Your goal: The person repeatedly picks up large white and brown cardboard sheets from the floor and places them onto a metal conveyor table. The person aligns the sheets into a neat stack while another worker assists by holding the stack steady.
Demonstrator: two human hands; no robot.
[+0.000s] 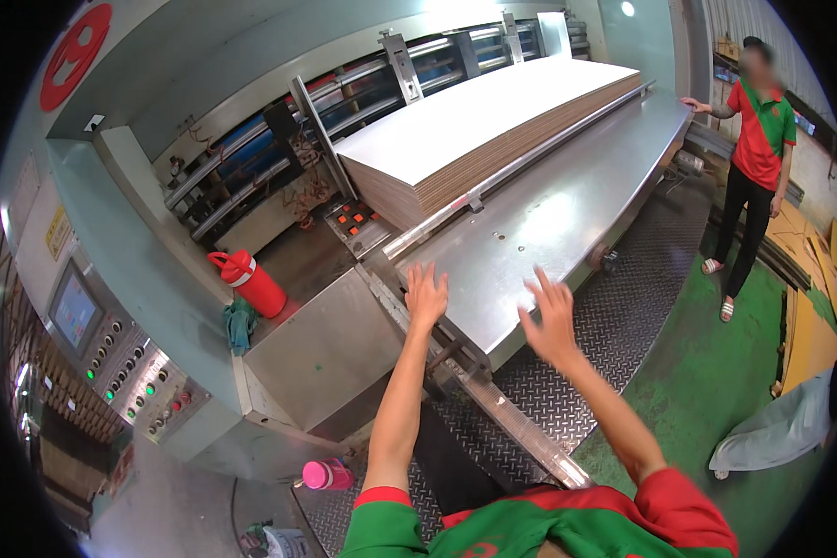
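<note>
My left hand (426, 296) hovers by the near left corner of a long, shiny metal table (586, 186), its fingers apart and nothing in it. Over the table's near right edge, my right hand (551, 318) is spread too, holding nothing and slightly blurred. Beyond the table rests a thick stack of white-topped cardboard sheets (493, 112), with brown layered edges facing me. A metal bar (530, 163) runs along the stack's front side. Neither hand touches the stack.
To the left are a red jug (253, 285), a green cloth (240, 325) and a control panel (139, 377) with a screen. A pink container (328, 475) stands low on patterned metal plating (604, 335). A co-worker (758, 158) stands at the table's far right end.
</note>
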